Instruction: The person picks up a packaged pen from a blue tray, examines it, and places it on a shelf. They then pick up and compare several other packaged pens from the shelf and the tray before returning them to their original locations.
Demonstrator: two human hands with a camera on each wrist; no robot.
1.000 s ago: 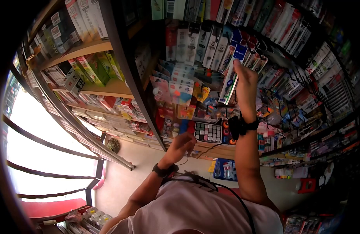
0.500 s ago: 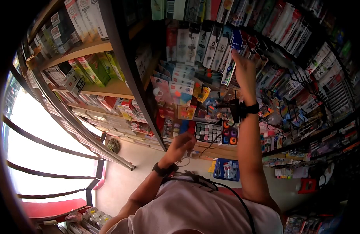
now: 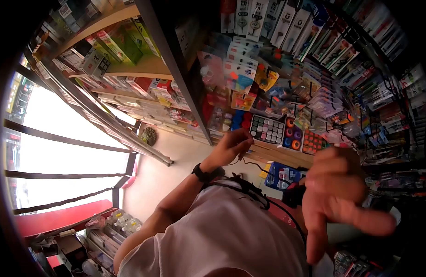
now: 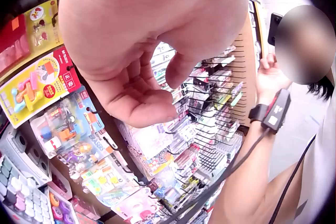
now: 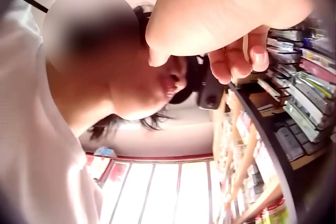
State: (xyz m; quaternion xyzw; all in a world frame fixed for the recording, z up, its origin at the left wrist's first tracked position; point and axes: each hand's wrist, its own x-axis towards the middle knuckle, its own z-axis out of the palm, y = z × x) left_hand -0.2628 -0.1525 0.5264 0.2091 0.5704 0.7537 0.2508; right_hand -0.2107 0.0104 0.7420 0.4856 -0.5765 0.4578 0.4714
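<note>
My right hand [image 3: 333, 194] is raised close to the head camera, in front of my body, with two digits extended and nothing in it. In the right wrist view that hand [image 5: 226, 19] is near my head, its fingers loosely bent. My left hand [image 3: 234, 145] hangs half curled and holds nothing, beside a dark tray of small pale squares [image 3: 267, 129]. The left wrist view shows that hand [image 4: 152, 50] in front of hanging packets. A blue-topped packet [image 3: 320, 15] hangs among slim pen packs [image 3: 284, 23] on the rack.
Carded goods [image 3: 238, 69] hang on hooks, above trays of orange and purple round items [image 3: 294, 134]. Wooden shelves [image 3: 153, 69] with boxes stand at the left. A blue bin [image 3: 282, 175] sits low in front. A cable [image 4: 231, 166] runs along my arm.
My right hand has left the blue-topped packet on the rack and come back toward my body and the camera. The head view has turned; my left hand remains half curled.
</note>
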